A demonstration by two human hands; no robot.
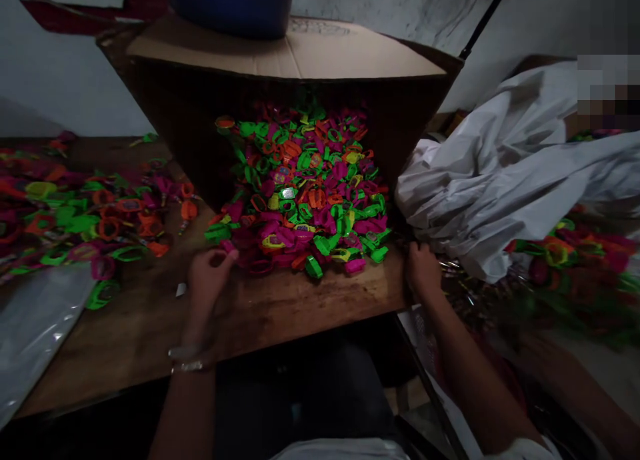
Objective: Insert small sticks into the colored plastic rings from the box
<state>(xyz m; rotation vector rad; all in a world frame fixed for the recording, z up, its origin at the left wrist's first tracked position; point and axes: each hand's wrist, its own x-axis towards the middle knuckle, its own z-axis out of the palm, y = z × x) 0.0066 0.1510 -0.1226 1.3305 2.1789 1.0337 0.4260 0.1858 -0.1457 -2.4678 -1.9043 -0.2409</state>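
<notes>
A heap of bright plastic toy watches [310, 187] in pink, green, orange and yellow spills from a cardboard box [350, 50] lying on its side, its opening towards me. At the heap's left front edge my left hand [207, 273] is closed in a pinch, with a small pink toy watch [229, 247] at its fingertips. My right hand [424, 270] is at the wooden table [320, 307] to the right of the heap, beside thin shiny sticks [453, 265]. Its fingers are curled together, and what they hold, if anything, is hidden.
More toy watches [75, 213] are spread on the left, behind a clear plastic bag [45, 327]. A blue tub [230, 3] rests on the box. White sheeting [495, 160] bulges at the right. Another person's arm [565, 373] reaches in, blurred, near more colourful pieces [575, 260].
</notes>
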